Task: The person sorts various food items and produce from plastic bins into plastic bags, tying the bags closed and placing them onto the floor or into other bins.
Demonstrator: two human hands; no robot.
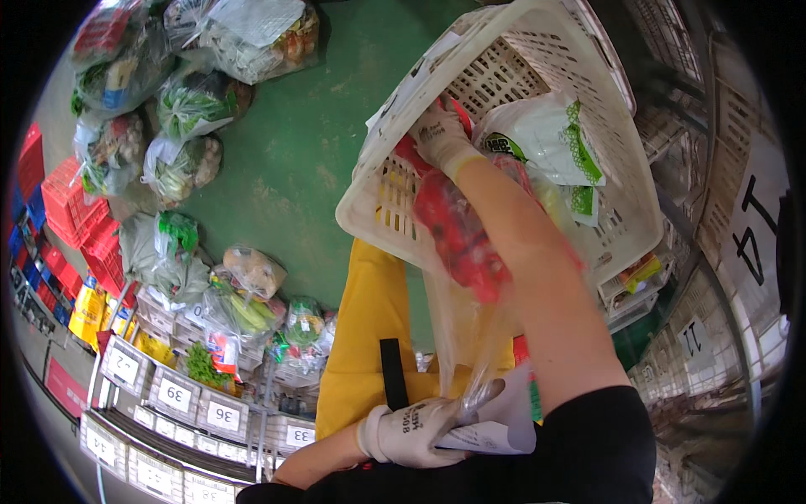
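Note:
My right hand (pixel 441 139), in a white work glove, reaches into a tilted white plastic basket (pixel 369 197). Its fingers curl at red plastic along the basket's inner side, their tips partly hidden. Below that wrist hangs a red bag (pixel 457 227) with small dark red items, seen through clear plastic. Low in front of my body, my left hand (pixel 411 433), also gloved, is closed on the gathered end of a clear plastic bag (pixel 474 361). A white paper slip (pixel 495 428) with print lies against the same hand. White and green bags (pixel 541 139) rest in the basket.
Several filled clear bags of vegetables (pixel 197 105) sit on the green floor (pixel 290 160) at the left. Lower left stands a rack of numbered white bins (pixel 176 395); red crates (pixel 75 202) are beyond it. Metal shelving (pixel 688 218) lines the right side.

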